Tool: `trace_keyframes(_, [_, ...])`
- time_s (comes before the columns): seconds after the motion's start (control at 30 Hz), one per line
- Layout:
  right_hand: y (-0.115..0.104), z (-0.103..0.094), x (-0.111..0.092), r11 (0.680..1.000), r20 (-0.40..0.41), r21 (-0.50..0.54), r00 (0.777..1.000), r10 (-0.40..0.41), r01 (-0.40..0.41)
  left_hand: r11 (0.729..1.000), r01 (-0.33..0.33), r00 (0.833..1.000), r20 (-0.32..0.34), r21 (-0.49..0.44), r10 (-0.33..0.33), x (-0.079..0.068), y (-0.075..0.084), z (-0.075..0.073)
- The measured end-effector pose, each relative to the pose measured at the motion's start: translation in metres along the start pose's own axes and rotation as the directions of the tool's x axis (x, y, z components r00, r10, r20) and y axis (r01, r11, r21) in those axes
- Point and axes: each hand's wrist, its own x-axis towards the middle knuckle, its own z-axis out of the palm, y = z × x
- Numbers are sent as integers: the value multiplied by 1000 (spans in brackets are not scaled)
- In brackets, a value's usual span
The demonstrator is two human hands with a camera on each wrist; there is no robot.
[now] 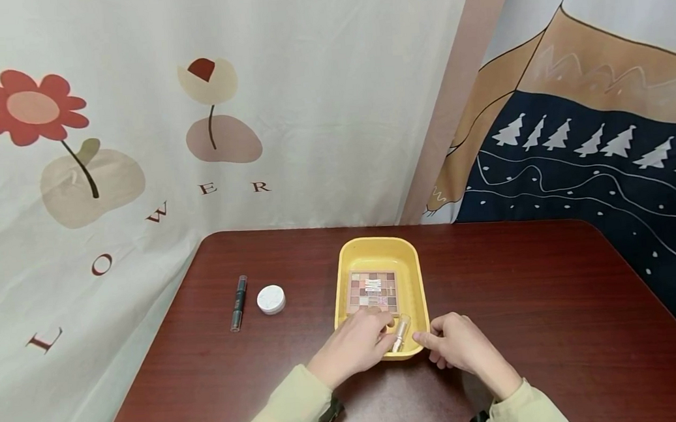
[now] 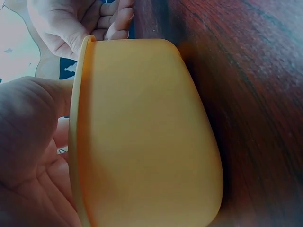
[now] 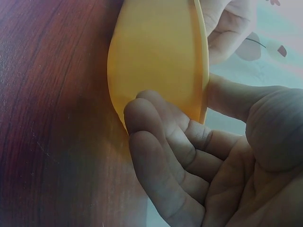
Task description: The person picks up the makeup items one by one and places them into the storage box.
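A yellow plastic tray stands on the table, holding an eyeshadow palette and a small clear-and-pale lipstick-like tube. My left hand reaches over the tray's near left rim, fingertips beside the tube and just below the palette. Whether they grip the tube does not show; the tray wall hides most of those fingers in the left wrist view. At the near right corner my right hand holds the tray, thumb at the rim and curled fingers against the outer wall.
Left of the tray lie a round white lidded jar and a dark double-ended pen-like stick. The dark red wooden table extends on both sides. Printed curtains hang behind its far edge.
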Motion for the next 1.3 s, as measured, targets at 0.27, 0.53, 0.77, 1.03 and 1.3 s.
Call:
trace_keyframes(0.27, [1,0,0,1000,0,3,1000,3,-3,998,-10,999,-49,70,13,-6,-4,1])
trace_keyframes(0.53, [0,0,1,1000,-2,8,1000,4,-4,990,-20,993,-115,141,37,-13,-9,-1])
trace_keyframes(0.77, [0,0,0,1000,3,10,1000,10,-10,984,-24,986,-158,177,52,-17,-13,-2])
trace_keyframes(1.03, [0,0,0,1000,1,11,1000,21,-21,981,-13,979,-197,196,52,-21,-18,-6])
trace_keyframes(1.3, [1,0,-1,1000,3,15,1000,11,-11,981,-49,964,-247,186,95,-22,-23,-8])
